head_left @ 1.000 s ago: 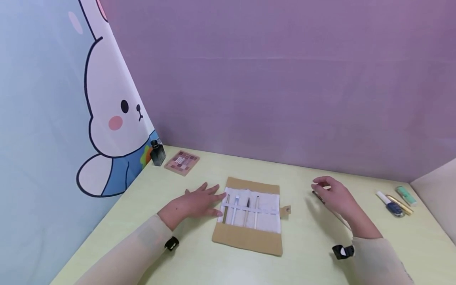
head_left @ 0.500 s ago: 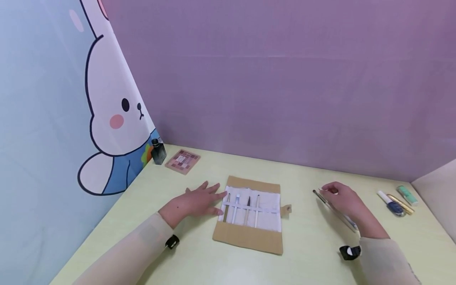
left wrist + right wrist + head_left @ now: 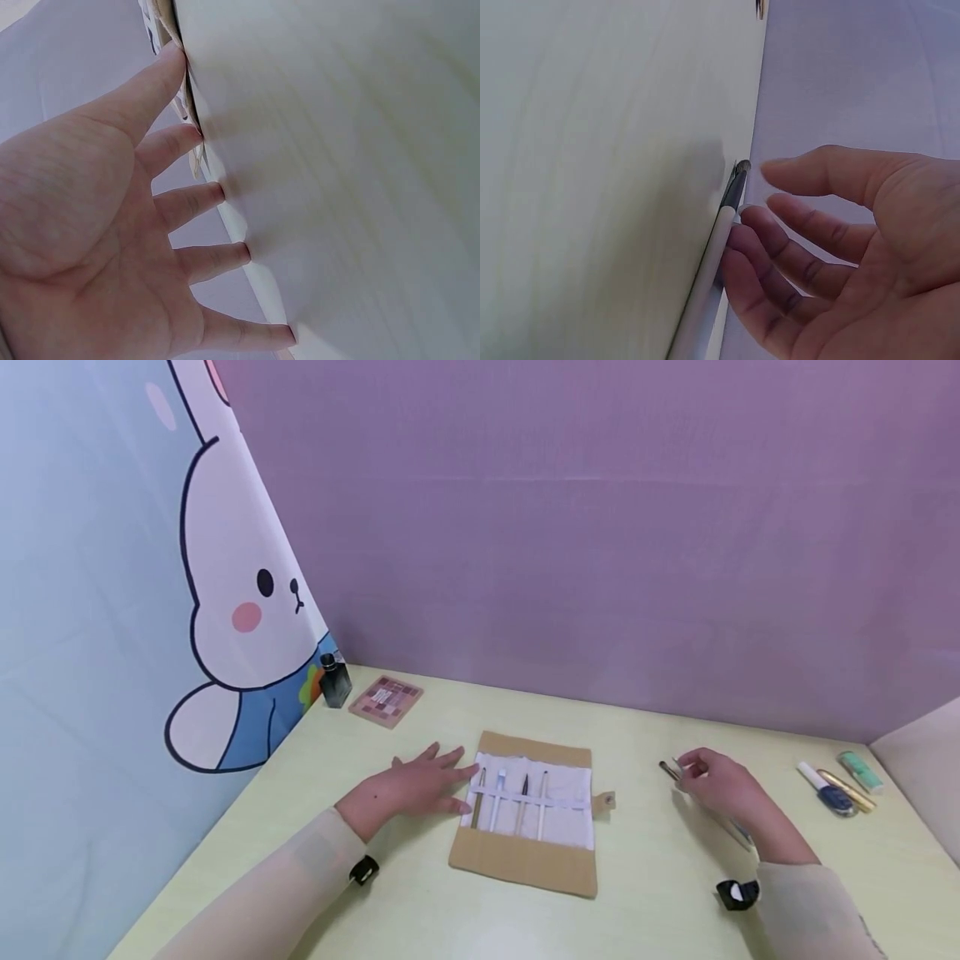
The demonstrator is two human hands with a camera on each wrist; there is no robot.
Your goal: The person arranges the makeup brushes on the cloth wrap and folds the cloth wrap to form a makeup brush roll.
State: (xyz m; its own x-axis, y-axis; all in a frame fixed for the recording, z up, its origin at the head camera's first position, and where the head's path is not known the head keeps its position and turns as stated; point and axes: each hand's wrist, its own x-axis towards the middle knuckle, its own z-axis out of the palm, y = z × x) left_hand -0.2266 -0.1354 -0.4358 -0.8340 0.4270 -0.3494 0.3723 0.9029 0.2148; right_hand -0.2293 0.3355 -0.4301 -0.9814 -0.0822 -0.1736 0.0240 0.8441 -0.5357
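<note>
**Hands either side of the brush roll**

Head view first: left hand point(image 3: 408, 788) lies flat with fingers spread on the table point(image 3: 660, 893), fingertips touching the 9 o'clock edge of the open brush roll point(image 3: 528, 814). At 3 o'clock from the roll, right hand point(image 3: 720, 781) curls over a thin brush point(image 3: 670, 770) lying on the table.

Left wrist: fingers point(image 3: 187, 202) straight, tips pressed to the tabletop.

Right wrist: fingertips point(image 3: 761, 225) rest against the brush point(image 3: 724, 225); thumb is off it, so not really a pinch.
</note>
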